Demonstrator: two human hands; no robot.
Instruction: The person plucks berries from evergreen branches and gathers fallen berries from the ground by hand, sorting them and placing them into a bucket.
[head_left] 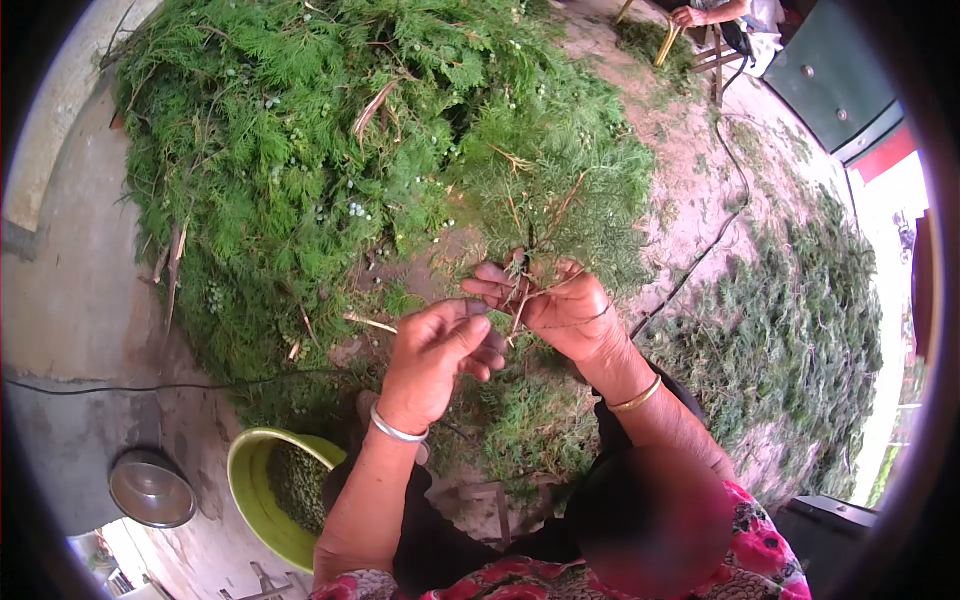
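My right hand (565, 305) is closed on the woody stem of a leafy evergreen branch (560, 205). Its flat, scaly green foliage fans out above the fingers, and bare twigs stick out below them. Just left of the stem, my left hand (440, 350) is curled with the thumb against the bent fingers. Whatever it may hold is hidden. A large heap of cut evergreen branches (290, 180), dotted with pale green cones, rises beyond both hands. More loose sprigs (540, 420) lie on the ground below them.
At lower left stand a yellow-green bucket (245, 480) containing small green cones and a metal bowl (152, 488). Darker cut foliage (780, 330) covers the right side. A black cable (735, 205) crosses the floor. Another person's hand (688, 17) shows at upper right.
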